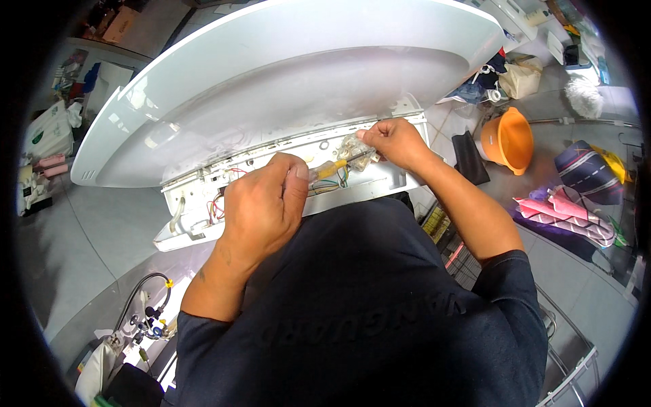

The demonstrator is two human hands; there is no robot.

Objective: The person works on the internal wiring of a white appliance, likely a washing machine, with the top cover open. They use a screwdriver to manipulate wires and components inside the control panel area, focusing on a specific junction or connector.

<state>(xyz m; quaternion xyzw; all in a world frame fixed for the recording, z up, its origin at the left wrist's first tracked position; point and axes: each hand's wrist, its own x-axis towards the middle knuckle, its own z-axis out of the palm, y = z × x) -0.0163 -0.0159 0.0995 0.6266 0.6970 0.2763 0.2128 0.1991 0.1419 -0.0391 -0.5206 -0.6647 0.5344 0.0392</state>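
Note:
My left hand (263, 207) is closed around the handle of a screwdriver with a yellow, partly clear grip (329, 169). Its shaft points right, toward a small translucent plastic part (354, 146) with metal bits on it. The fingers of my right hand (401, 144) pinch that part at its right side. Whether the tip touches a screw is too small to tell. Both hands are over a long white appliance housing (193, 234), where thin coloured wires (342, 178) run below the part. Behind it a large, glossy white curved panel (285, 74) stands tilted up.
An orange basin (510, 141) and a black pouch (469, 159) lie to the right, near folded pink cloth (569, 214). At the lower left is a black hose (139, 285) with fittings. A metal rack (573, 366) stands at the lower right.

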